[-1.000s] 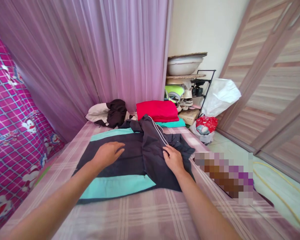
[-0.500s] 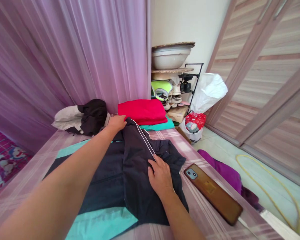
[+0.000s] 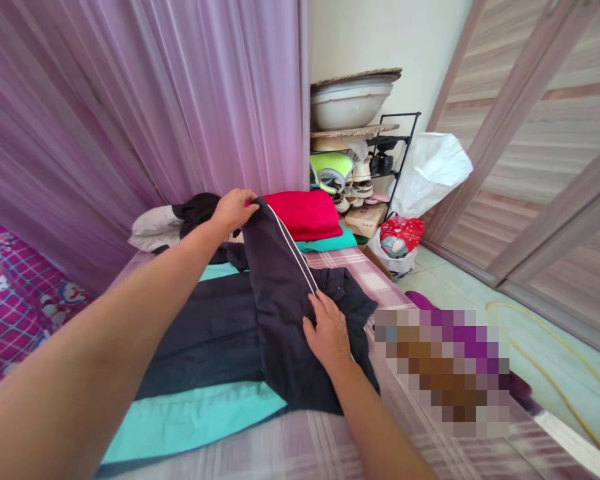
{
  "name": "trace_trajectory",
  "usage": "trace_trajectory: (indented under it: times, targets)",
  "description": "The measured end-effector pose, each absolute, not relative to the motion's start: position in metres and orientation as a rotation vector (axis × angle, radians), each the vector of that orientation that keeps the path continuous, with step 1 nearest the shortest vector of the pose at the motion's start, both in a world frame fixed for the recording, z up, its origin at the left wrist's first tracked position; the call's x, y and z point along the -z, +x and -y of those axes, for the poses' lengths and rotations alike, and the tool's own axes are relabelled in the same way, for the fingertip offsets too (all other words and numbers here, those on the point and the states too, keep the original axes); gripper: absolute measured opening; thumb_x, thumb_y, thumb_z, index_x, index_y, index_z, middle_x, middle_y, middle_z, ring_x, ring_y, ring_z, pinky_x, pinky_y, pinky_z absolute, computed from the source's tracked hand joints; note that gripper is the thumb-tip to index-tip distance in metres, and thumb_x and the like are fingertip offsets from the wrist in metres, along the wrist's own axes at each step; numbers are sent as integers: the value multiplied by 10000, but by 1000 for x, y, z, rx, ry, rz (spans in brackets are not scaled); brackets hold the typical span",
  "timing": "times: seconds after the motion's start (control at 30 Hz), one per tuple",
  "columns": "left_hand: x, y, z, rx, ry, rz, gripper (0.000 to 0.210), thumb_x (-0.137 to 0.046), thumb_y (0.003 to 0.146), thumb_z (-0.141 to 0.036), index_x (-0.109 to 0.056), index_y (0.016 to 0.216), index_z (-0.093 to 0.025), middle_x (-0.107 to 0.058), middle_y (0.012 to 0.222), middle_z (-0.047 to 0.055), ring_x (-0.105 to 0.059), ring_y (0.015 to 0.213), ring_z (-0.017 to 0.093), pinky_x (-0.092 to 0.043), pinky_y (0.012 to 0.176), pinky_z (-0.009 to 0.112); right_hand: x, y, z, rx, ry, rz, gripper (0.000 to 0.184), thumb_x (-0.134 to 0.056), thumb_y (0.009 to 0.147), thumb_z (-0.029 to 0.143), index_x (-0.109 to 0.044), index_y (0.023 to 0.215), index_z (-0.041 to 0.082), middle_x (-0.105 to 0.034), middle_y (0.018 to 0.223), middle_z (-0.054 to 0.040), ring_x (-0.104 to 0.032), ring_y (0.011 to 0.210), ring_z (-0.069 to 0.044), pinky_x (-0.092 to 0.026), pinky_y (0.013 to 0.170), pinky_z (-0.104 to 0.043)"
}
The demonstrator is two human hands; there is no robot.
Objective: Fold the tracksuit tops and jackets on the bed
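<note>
A dark navy jacket [image 3: 210, 313] with turquoise panels and white piping lies spread across the bed, one part folded over the rest. My left hand [image 3: 233, 212] pinches the far edge of that folded part and holds it raised above the bed. On the near end of the white piping, my right hand [image 3: 330, 333] rests with its fingers extended and slightly apart, thumb away from them. A folded red garment [image 3: 310, 217] sits behind, on top of a turquoise cloth [image 3: 330, 241]. To the left of it are black and grey clothes [image 3: 155, 227], partly hidden by my left arm.
A pixelated brown patch [image 3: 435, 373] covers the phone's place on the right of the plaid bedsheet [image 3: 330, 440]. Beyond the bed stand a shoe rack [image 3: 405, 150], a white bag [image 3: 435, 170] and a wardrobe [image 3: 545, 147]. A purple curtain [image 3: 180, 100] hangs behind.
My left hand has lifted the far edge of the jacket's folded part higher. My right hand stays on the piping. The view has shifted slightly, and the phone area is now pixelated.
</note>
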State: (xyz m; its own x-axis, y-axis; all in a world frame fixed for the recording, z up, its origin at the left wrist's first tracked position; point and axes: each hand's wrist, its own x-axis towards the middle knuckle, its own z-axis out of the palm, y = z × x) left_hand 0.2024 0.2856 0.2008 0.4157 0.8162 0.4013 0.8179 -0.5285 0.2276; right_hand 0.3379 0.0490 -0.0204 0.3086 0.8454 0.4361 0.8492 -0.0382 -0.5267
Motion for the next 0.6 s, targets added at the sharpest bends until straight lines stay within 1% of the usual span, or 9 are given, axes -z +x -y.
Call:
trace_trajectory:
  times: [0.07,0.1,0.17,0.23,0.3,0.37,0.47,0.53,0.6]
  targets:
    - [-220,192,-271,953,-2729,1611,205,-586,856,-245,-661,1042,-202,-691,913,19,-681,835,173,-536,814,313,15,342,-44,1,-1837,1454,578,-559,805,214,-491,1375,149,-470,1451,-156,-440,1333,-286,-403,1055,-433]
    - [-228,185,-263,1064,-2773,1673,193,-577,864,-216,-641,1045,-195,-679,877,13,-681,787,159,-546,781,311,12,346,-39,-19,-1856,1423,628,-578,788,227,-456,1399,154,-468,1447,-159,-460,1315,-289,-422,1033,-424]
    - [-239,170,-246,1297,-2836,1751,171,-566,869,-162,-607,1033,-187,-663,848,3,-679,751,133,-559,764,309,7,356,-26,-113,-1935,1382,715,-618,755,250,-402,1433,180,-550,1355,-150,-564,1196,-288,-475,934,-398]
    - [-246,149,-227,1478,-2890,1732,145,-577,854,-131,-589,991,-181,-658,844,-3,-679,774,116,-562,802,315,4,369,-9,-229,-2014,1411,723,-641,733,236,-413,1418,219,-668,1166,-99,-655,1004,-263,-493,816,-356]
    - [-249,124,-207,1584,-2944,1678,134,-601,828,-131,-582,952,-178,-660,834,-12,-682,809,114,-560,848,330,4,379,7,-281,-2050,1501,609,-633,730,195,-501,1322,247,-721,997,-46,-675,874,-234,-473,745,-314]
    - [-246,93,-186,1668,-2964,1667,132,-623,808,-163,-577,930,-177,-664,831,-16,-685,842,127,-558,876,352,5,384,20,-242,-2053,1601,440,-610,743,166,-589,1175,246,-727,930,-32,-668,846,-224,-453,723,-296]
    - [-229,42,-154,1866,-2886,1725,154,-629,823,-297,-572,900,-177,-673,861,1,-682,877,156,-553,889,375,8,384,31,-115,-2008,1696,264,-581,768,155,-640,1014,227,-715,925,-46,-655,873,-220,-447,740,-292]
    - [-209,7,-132,1981,-2775,1787,262,-634,819,-425,-574,863,-174,-672,859,14,-670,870,169,-552,867,366,10,382,34,-59,-1940,1741,205,-560,780,150,-652,947,225,-702,931,-46,-649,889,-212,-451,764,-292]
    - [-182,-26,-111,2019,-2659,1874,371,-698,736,-518,-576,815,-176,-659,802,6,-653,814,164,-550,815,335,12,381,36,-50,-1871,1782,184,-536,790,149,-661,901,225,-692,936,-46,-646,893,-206,-457,779,-295]
